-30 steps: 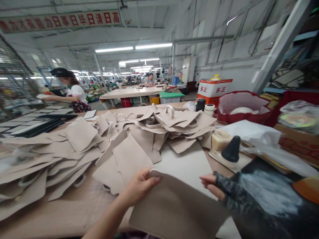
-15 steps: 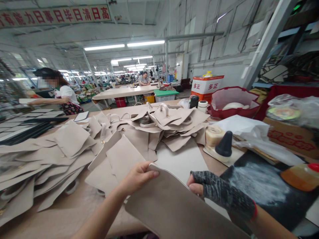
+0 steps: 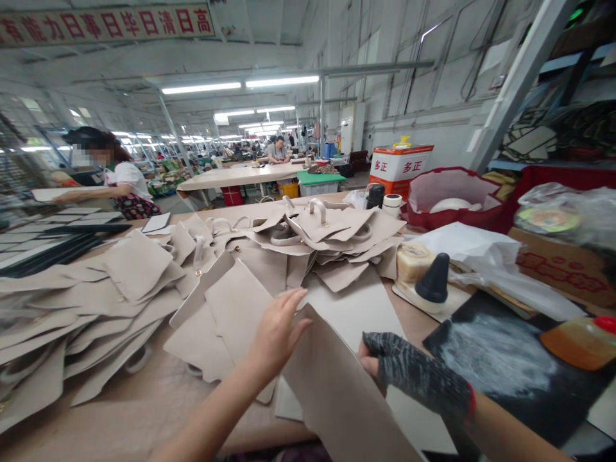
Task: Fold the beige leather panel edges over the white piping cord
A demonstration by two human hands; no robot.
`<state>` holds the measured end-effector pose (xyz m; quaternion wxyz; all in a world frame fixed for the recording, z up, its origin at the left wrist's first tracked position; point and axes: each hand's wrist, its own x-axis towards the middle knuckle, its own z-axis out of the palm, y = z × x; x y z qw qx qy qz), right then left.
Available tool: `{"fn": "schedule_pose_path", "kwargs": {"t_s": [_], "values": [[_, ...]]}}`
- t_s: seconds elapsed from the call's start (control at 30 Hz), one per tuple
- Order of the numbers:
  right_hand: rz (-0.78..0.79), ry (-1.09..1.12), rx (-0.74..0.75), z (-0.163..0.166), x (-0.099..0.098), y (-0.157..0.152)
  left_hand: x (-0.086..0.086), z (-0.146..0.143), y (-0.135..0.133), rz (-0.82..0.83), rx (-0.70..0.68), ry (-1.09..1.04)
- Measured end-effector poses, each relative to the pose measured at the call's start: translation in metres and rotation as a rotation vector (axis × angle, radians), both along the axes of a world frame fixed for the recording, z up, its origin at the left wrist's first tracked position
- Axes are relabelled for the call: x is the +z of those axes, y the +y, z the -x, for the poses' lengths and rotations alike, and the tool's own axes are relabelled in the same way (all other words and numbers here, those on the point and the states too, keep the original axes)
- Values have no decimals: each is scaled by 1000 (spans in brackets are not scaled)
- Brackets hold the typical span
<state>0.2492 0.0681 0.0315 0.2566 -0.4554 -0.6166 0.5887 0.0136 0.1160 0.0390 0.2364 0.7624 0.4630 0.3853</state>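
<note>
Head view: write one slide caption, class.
Gloved right hand grips an upturned beige panel; bare left hand open beside it.

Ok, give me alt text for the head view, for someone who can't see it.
Two hands hold up a stiff beige leather panel over a worktable: the bare left hand lies flat against its face, the right hand, in a dark knit glove, grips its edge. Heaps of beige cut leather pieces cover the table, with a black cone-shaped tool at right.

cut pieces (image 3: 110, 289) heaped left on the table (image 3: 144, 410), cone (image 3: 433, 279) right, bin (image 3: 455, 196) behind it.
</note>
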Motion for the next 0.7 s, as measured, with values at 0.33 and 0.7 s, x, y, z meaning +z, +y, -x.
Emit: {"fn": "schedule_pose_path", "kwargs": {"t_s": [0.33,0.7], "values": [[-124,-62,-104,27,-8,1,-49,-59,-39,738,-63,-310],[-293,-279,-306,-15,-43,29,-33,-25,-60,770,-60,-458]]}}
